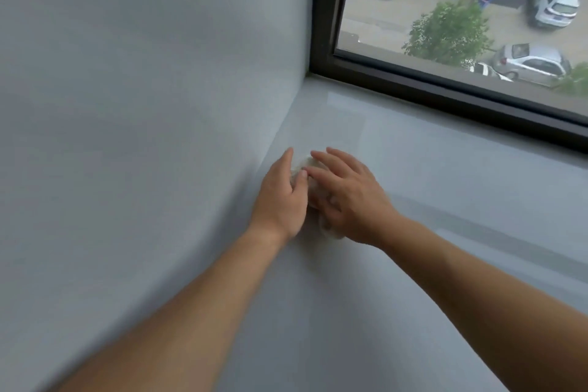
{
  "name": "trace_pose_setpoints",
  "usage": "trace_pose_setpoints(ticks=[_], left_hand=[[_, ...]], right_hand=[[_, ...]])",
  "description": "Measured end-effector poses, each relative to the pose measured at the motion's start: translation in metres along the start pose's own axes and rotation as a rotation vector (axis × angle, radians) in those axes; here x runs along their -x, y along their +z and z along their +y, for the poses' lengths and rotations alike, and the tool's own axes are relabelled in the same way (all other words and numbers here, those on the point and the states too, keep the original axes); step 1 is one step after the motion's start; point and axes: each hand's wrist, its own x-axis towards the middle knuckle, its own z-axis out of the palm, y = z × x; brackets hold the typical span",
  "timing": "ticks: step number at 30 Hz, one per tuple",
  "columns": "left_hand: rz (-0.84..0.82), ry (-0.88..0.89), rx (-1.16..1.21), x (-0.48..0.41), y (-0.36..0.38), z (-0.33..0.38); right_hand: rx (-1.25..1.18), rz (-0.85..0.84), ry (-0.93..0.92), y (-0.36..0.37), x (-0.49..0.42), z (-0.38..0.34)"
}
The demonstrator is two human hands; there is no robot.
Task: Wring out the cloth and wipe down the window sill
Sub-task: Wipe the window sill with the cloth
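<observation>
Two bare forearms enter from the lower edge of the frame and converge just below its centre. The left hand [280, 197] lies edge-on beside the side wall [143, 105], fingers extended and held together, thumb laid over the cloth [305, 165]. The right hand [348, 197] lies palm down with fingers spread flat on top of the same cloth. Neither hand pinches or closes around it; both press it down onto the window sill [413, 200].

The cloth is at the centre of the frame, in the angle where the sill meets the side wall. Little of it shows: a pale, off-white, bunched fold between the fingertips and a small lobe below the right palm. Whether it is damp cannot be told.

Judgement: this placement suits working the cloth into the seam, with the left hand guiding along the wall and the right hand supplying pressure. Wringing appears finished and wiping is in hand.

Beyond the hands, the sill is a smooth, pale grey, glossy surface running to the right of the frame; a faint darker band crosses it at mid-right. Most of it lies well apart from the cloth and, by position, remains to be covered.

At upper right, the dark window frame [445, 92] borders the sill. Parked cars and a tree show through the glass.
</observation>
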Motion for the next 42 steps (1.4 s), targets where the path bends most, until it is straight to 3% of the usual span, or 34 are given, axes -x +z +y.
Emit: trace_pose_setpoints(ticks=[2,6,11,17,21,24,30,35,40,42], left_hand=[[0.100,0.051,-0.201,-0.003,-0.002,-0.008],[0.044,0.122,-0.492,0.011,0.008,-0.027],[0.068,0.185,-0.754,0.007,0.016,-0.034],[0.046,0.186,-0.806,0.007,0.016,-0.035],[0.065,0.182,-0.788,0.007,0.016,-0.036],[0.064,0.179,-0.787,0.008,0.015,-0.034],[0.077,0.192,-0.755,0.009,0.014,-0.036],[0.101,0.180,-0.688,0.010,0.014,-0.031],[0.178,0.200,-0.603,0.028,0.004,-0.028],[0.184,0.157,-0.628,0.046,-0.003,-0.034]], right_hand=[[0.064,-0.103,-0.120,0.004,-0.008,0.012],[0.272,-0.096,-0.215,0.006,-0.043,0.047],[0.466,-0.028,0.032,-0.003,-0.143,0.089],[0.455,-0.022,-0.137,0.008,-0.157,0.101],[0.488,-0.004,-0.067,0.001,-0.184,0.120],[0.372,0.031,-0.037,0.007,-0.163,0.104],[0.342,-0.150,-0.318,-0.001,-0.118,0.103],[0.287,-0.113,0.100,0.008,-0.150,0.090],[0.310,-0.158,-0.264,0.015,-0.079,0.067],[0.310,-0.160,-0.183,0.013,-0.096,0.072]])
